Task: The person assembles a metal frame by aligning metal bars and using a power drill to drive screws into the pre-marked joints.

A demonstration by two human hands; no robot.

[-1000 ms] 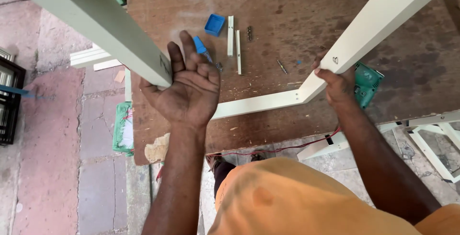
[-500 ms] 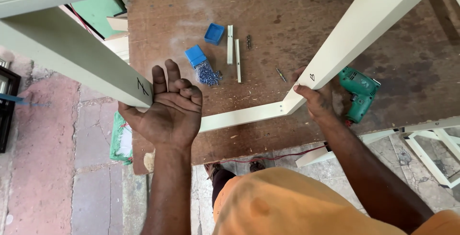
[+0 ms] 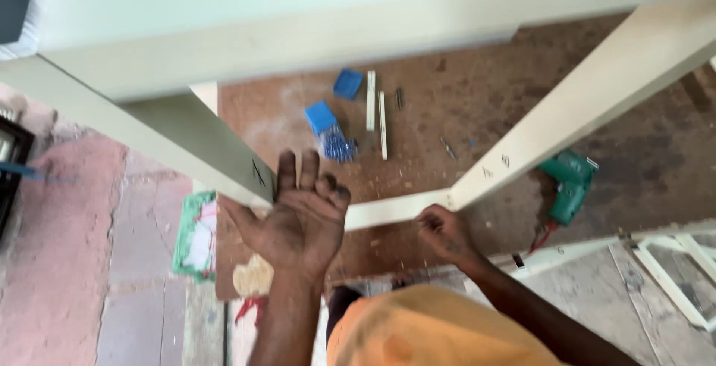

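A large cream-painted wooden frame (image 3: 567,105) stands tilted above a brown board worktop (image 3: 477,105), its lower corner resting near the worktop's front edge. The left hand (image 3: 302,213) presses flat against the end of the frame's left rail, fingers spread apart and palm open, gripping nothing. The right hand (image 3: 440,229) sits at the frame's lower corner joint, fingers curled together against the wood. Behind the frame, toward the middle of the worktop, lie two blue boxes (image 3: 322,117), a heap of blue screws (image 3: 339,144) and two pale wood strips (image 3: 371,100). A green power drill (image 3: 568,185) lies near the right front edge.
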